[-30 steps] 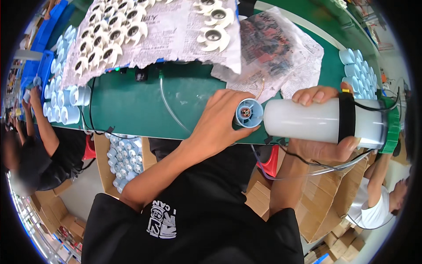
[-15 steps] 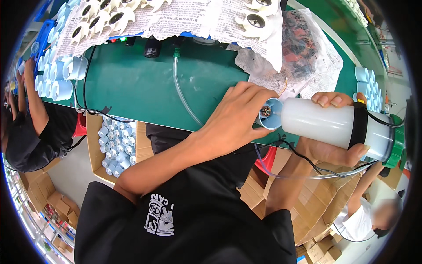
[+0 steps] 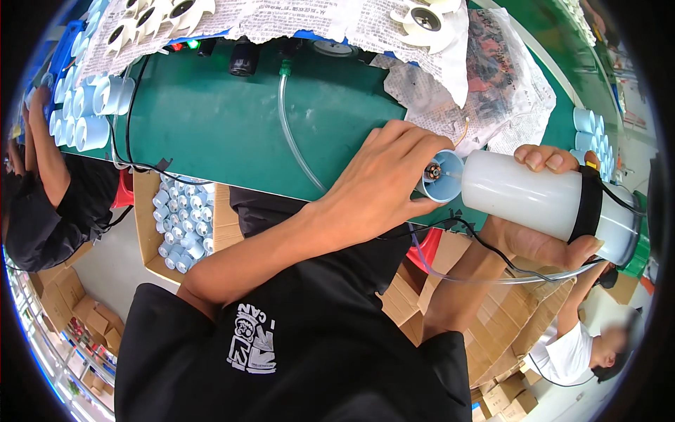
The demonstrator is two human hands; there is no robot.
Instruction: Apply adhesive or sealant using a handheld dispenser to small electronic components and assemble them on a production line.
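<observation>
Pale blue plastic cap (image 3: 441, 184) with a small metal hub sits on the end of a white translucent plastic cylinder with a black band (image 3: 541, 200), over the green table's (image 3: 232, 119) near edge. Left hand (image 3: 383, 186) pinches the cap; right hand (image 3: 545, 243) grips the cylinder.

Surface: green workbench (image 3: 232, 119), curving across the upper half.
Twelve o'clock: crumpled newspaper sheets (image 3: 422, 42) carrying white impellers (image 3: 425, 17).
Ten o'clock: rows of pale blue plastic cylinders (image 3: 88, 116).
Two o'clock: more pale blue cylinders (image 3: 590, 133).
Centre: clear hose (image 3: 292, 133) and black cable (image 3: 130, 130) lying on the bench.
</observation>
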